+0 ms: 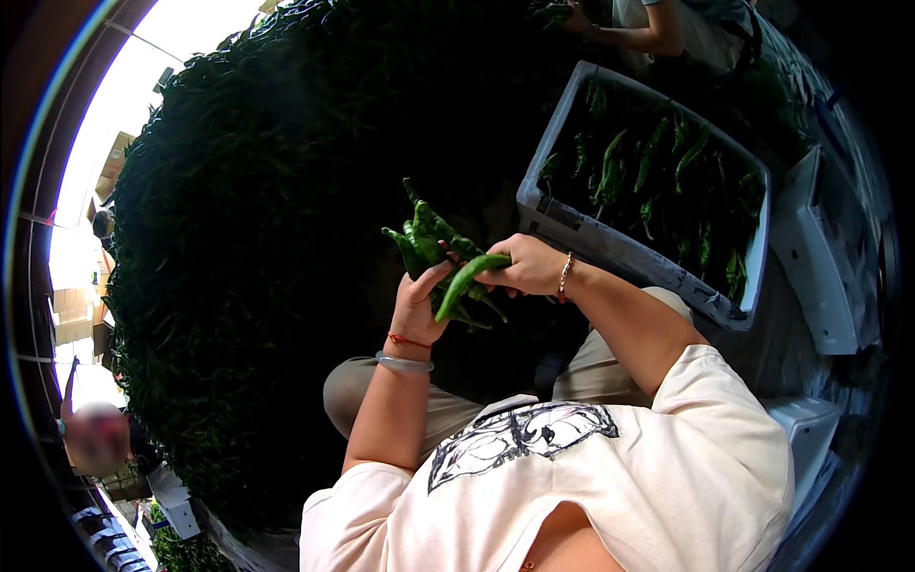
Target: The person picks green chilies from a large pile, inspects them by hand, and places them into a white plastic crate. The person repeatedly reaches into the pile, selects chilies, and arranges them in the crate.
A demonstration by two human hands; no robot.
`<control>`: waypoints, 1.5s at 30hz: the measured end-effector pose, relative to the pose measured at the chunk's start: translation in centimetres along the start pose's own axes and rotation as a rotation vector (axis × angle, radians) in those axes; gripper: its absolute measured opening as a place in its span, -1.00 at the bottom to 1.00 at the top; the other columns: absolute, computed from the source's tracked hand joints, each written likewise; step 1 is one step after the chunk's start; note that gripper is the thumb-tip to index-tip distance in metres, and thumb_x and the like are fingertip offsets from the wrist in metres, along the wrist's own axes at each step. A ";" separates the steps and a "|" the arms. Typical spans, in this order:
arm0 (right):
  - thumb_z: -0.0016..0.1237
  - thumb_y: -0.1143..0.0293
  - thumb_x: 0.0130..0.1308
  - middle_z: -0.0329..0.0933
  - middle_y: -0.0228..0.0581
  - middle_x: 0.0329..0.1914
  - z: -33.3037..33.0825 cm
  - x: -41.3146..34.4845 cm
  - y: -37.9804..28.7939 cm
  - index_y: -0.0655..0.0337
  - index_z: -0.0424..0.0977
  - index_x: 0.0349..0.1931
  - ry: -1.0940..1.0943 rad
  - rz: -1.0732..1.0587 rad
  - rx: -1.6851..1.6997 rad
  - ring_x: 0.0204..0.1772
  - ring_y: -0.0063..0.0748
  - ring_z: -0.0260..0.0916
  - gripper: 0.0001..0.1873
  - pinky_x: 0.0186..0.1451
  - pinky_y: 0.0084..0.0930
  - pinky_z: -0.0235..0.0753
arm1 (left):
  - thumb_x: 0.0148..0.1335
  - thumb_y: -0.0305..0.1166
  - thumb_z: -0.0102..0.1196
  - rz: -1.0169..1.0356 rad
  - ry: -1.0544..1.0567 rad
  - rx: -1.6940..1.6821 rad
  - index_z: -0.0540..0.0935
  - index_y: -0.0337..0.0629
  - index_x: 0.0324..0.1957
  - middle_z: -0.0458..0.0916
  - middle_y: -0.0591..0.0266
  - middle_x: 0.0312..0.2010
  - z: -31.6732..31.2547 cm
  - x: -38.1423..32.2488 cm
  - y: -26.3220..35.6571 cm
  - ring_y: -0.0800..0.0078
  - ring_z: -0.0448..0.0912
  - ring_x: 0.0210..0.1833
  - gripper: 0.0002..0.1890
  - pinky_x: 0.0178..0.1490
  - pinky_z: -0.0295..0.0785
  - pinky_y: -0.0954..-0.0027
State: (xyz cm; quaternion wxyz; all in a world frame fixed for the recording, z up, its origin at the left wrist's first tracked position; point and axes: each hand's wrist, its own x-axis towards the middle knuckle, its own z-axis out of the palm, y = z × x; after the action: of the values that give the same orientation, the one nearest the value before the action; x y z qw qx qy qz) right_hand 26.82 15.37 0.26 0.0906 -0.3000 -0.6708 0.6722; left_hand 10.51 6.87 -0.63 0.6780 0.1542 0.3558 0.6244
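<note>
My left hand (422, 304), with a red cord and a pale bangle at its wrist, grips a bunch of long green peppers (429, 232) whose tips point up and away from me. My right hand (529, 264), wearing a beaded bracelet, meets the bunch from the right and holds a curved, lighter green pepper (468, 280) between thumb and fingers. Some pepper ends hang below the hands. A huge dark heap of green peppers (236, 214) spreads in front and to the left. To the right, a white plastic crate (640, 254) holds several rows of green peppers (650, 154).
Another person's arm (636, 39) reaches over peppers at the top right. Beyond the crate stands a second white crate (815, 272), with a white container (808, 422) nearer my right side. Another person (99, 437) and a white box (179, 511) are beyond the heap at left.
</note>
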 end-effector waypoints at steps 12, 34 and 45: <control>0.06 0.38 -0.13 0.29 -0.13 -0.31 4.7 -0.6 1.8 0.27 0.34 -0.24 0.415 -0.423 -0.884 -0.22 -0.16 0.31 -0.62 -0.24 -0.43 0.40 | 0.05 -0.40 0.07 0.128 0.113 0.296 0.37 -0.20 -0.17 0.49 0.27 -0.37 -2.0 1.6 -2.6 0.49 0.48 -0.33 -0.72 -0.24 0.40 0.48; 0.09 0.36 -0.31 0.35 -0.14 -0.25 1.2 0.4 2.1 0.24 0.37 -0.28 0.338 -0.272 0.007 -0.18 -0.22 0.35 -0.55 -0.10 -0.45 0.37 | 0.17 0.02 -0.26 -0.175 -0.097 0.376 0.21 -0.12 0.11 0.29 0.28 0.03 2.5 2.1 -2.1 0.40 0.25 0.09 -0.44 0.10 0.16 0.33; 0.11 0.32 -0.27 0.49 -0.05 -0.42 -19.9 -17.8 8.8 0.33 0.46 -0.50 1.457 0.099 -0.188 -0.30 -0.23 0.46 -0.70 -0.23 -0.45 0.44 | 0.14 -0.21 -0.04 -0.015 -0.043 0.713 -0.02 -0.15 0.21 0.07 0.02 0.17 8.9 5.3 -4.4 0.27 0.17 0.18 -0.34 0.19 0.04 0.31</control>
State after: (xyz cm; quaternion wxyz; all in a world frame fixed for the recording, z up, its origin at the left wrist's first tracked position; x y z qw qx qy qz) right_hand 54.10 22.18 -1.56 0.4566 -0.7071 -0.4810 0.2454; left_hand 19.56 13.22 1.15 0.5933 0.3917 0.5382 0.4526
